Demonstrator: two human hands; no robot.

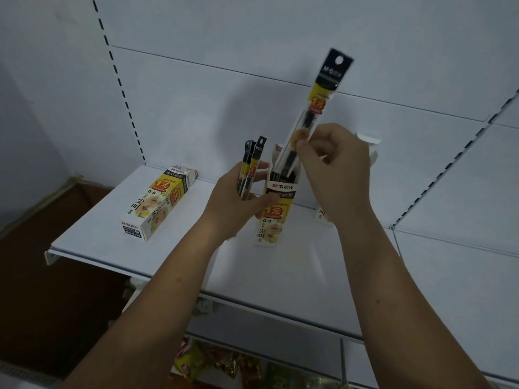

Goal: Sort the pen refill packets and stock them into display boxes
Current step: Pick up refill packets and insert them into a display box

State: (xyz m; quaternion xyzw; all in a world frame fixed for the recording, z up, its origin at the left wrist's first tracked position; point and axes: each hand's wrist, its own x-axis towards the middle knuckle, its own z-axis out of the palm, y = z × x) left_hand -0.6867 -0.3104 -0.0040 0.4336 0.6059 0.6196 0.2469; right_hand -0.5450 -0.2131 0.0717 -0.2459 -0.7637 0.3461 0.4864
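While my right hand (334, 169) pinches one refill packet (317, 108), its long axis runs nearly upright, lower end at the open top of the standing box (276, 209) directly below. My left hand (238, 200) grips spare packets (250, 169) just left of the box.

Right hand (337, 175) pinching packet (323, 102), left hand (238, 196) gripping packets (252, 164)

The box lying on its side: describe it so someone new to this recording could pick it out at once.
Look at the white shelf against the pale wall. On its left part sits a white, yellow and black box, alone. Unlike the open box standing upright mid-shelf, it lies flat on its long side, untouched.
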